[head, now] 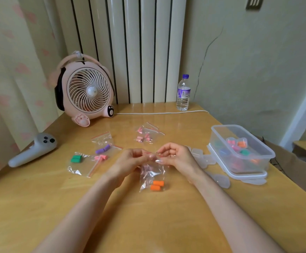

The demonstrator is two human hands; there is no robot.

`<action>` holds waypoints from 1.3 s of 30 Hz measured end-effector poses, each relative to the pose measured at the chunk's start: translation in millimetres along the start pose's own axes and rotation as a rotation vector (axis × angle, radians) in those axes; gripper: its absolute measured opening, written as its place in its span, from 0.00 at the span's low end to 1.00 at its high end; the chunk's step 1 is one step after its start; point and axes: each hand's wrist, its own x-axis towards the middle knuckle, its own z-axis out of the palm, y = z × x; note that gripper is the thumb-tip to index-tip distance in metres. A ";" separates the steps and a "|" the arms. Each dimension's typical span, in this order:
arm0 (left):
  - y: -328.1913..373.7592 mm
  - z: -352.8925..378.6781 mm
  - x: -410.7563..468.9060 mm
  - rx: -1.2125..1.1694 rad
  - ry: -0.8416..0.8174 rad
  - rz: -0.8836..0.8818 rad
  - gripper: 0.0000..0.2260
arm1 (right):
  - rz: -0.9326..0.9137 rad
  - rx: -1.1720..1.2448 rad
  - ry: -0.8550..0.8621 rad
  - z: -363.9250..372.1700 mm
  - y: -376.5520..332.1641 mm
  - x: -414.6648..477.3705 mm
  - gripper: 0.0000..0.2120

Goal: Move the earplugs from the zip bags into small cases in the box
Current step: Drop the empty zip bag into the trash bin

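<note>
My left hand (130, 159) and my right hand (175, 156) pinch the top edge of a clear zip bag (151, 175) that hangs between them above the table. Two orange earplugs (156, 185) lie at the bottom of that bag. On the table to the left lie more zip bags with green earplugs (76, 158), purple earplugs (103, 149) and pink earplugs (101, 157). Further back, bags hold pink earplugs (143, 136). At the right stands a clear plastic box (239, 152) with small cases holding coloured earplugs.
Empty clear small cases (203, 157) lie between my right hand and the box, one more (221, 179) nearer me. A pink fan (86, 92), its white cable (166, 112), a water bottle (183, 93) and a grey controller (33, 149) stand around the wooden table (148, 216).
</note>
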 end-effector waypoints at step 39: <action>0.3 2.1 1.2 -0.075 -0.064 0.075 0.12 | -0.154 0.108 -0.124 -1.9 -19.0 -14.0 0.06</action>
